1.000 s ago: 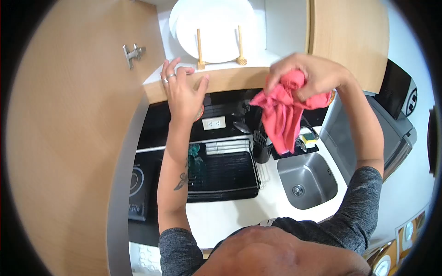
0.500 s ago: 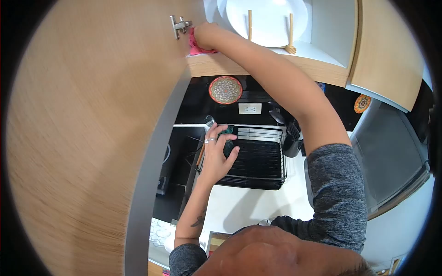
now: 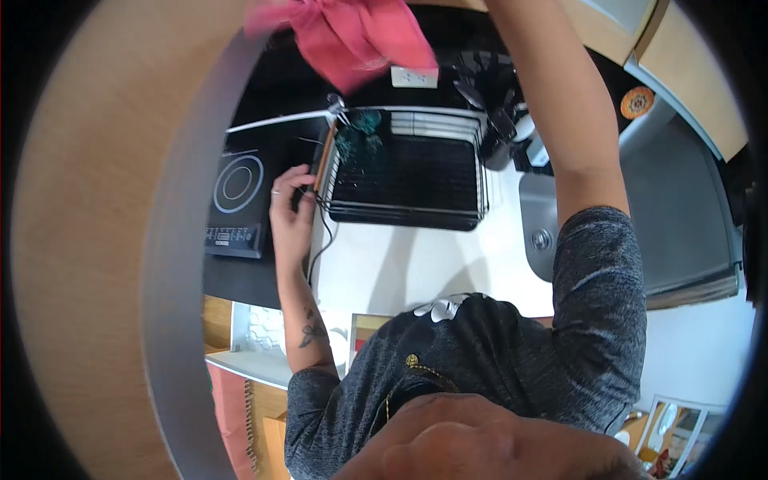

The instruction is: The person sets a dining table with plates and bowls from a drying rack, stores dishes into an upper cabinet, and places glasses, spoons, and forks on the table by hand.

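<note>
Kitchen for sure, looks like a home one | steel sink (image 3: pixel 534 212) at the counter's (image 3: pixel 416 276) right end | flat cooktop (image 3: pixel 238 184) over by its left end | wire dish rack (image 3: pixel 408 214) plus utensil holder (image 3: pixel 498 154) toward the back edge | wooden cabinet door (image 3: pixel 88 208) out left

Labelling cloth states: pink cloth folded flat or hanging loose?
Hanging loose: the pink cloth droops in uneven folds, its lower part flared out. Its top is out of frame.

Pink cloth (image 3: pixel 364 40) blurred and cut off by the top edge, the right hand beyond it.
</note>
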{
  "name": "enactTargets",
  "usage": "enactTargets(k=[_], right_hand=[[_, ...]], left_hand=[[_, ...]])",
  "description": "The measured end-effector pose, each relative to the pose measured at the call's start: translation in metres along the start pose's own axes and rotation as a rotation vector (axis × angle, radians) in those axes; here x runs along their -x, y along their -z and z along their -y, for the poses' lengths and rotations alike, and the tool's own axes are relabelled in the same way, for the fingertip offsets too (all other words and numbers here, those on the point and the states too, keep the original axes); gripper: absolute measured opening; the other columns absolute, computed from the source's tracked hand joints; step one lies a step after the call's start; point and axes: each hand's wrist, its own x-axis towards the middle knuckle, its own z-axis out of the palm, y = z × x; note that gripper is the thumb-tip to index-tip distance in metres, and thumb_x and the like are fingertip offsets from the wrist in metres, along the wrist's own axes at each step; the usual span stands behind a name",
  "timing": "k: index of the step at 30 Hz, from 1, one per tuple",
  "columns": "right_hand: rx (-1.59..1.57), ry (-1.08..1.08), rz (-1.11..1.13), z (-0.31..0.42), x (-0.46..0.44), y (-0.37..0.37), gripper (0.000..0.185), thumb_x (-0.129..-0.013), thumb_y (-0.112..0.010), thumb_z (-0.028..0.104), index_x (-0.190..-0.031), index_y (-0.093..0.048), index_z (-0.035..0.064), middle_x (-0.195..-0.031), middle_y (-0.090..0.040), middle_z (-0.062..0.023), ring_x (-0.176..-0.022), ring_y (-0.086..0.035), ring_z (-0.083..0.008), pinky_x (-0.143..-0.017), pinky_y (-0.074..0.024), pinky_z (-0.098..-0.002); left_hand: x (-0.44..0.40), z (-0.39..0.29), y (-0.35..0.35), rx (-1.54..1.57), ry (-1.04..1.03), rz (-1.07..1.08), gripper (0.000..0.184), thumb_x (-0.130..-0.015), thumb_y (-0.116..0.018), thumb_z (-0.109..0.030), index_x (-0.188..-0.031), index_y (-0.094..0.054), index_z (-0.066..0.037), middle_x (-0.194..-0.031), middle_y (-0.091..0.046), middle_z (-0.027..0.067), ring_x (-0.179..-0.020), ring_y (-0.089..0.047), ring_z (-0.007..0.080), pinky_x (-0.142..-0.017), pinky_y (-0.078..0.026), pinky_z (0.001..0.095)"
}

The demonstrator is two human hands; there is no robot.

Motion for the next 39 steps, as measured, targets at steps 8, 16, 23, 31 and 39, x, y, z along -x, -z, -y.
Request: enactTargets(k=[8, 16, 23, 31, 39], right_hand=[[-0.302, -0.019, 0.223, -0.094, 0.199, -0.233, 0.021, -0.064, -0.063, 0.008, -0.085, -0.064, 0.0041, -0.087, -0.060, -0.0116, -0.085, -0.057, -0.0279, -0.075, -0.0452, -0.0369], [-0.164, -0.273, -0.068, -0.122, 0.246, -0.365, 0.037, -0.070, -0.060, 0.009, -0.107, -0.061, 0.0088, -0.106, -0.060, -0.0133, -0.092, -0.059, -0.0258, -0.087, -0.0435, -0.0375], [-0.186, -0.549, -0.611, -0.255, 0.095, -0.339, 0.038, -0.071, -0.067, 0.017, -0.105, -0.056, 0.0045, -0.092, -0.061, -0.0124, -0.093, -0.056, -0.0312, -0.090, -0.0411, -0.0394], [0.009, -0.811, -0.747, -0.290, 0.021, -0.359, 0.034, -0.074, -0.068, 0.028, -0.089, -0.060, -0.0012, -0.090, -0.061, -0.0218, -0.088, -0.058, -0.0376, -0.074, -0.0475, -0.0440], [-0.404, -0.509, -1.075, -0.209, 0.161, -0.289, 0.019, -0.086, -0.058, 0.016, -0.087, -0.055, -0.0027, -0.080, -0.062, -0.0103, -0.073, -0.061, -0.0163, -0.071, -0.0473, -0.0276]], left_hand=[[-0.013, 0.090, -0.017, -0.122, 0.265, 0.133, 0.032, -0.081, -0.053, -0.002, -0.113, -0.052, -0.001, -0.113, -0.051, 0.0138, -0.105, -0.051, 0.0229, -0.085, -0.042, 0.0316], [-0.049, 0.157, -0.089, -0.258, 0.244, 0.227, 0.057, -0.072, -0.065, -0.012, -0.124, -0.042, -0.002, -0.119, -0.044, 0.0239, -0.107, -0.049, 0.0347, -0.088, -0.042, 0.0405], [-0.141, 0.230, -0.111, -0.819, 0.200, 0.326, 0.075, -0.064, -0.066, -0.026, -0.131, -0.037, -0.008, -0.137, -0.034, 0.0143, -0.121, -0.035, 0.0420, -0.095, -0.037, 0.0499], [-0.120, 0.225, -0.109, -1.088, 0.194, 0.423, 0.095, -0.052, -0.080, -0.036, -0.134, -0.035, -0.019, -0.142, -0.026, 0.0092, -0.122, -0.035, 0.0366, -0.093, -0.038, 0.0505], [-0.114, 0.230, -0.103, -0.888, -0.009, 0.328, 0.097, -0.047, -0.083, -0.042, -0.126, -0.042, -0.003, -0.111, -0.055, 0.0178, -0.104, -0.052, 0.0333, -0.088, -0.043, 0.0410]])
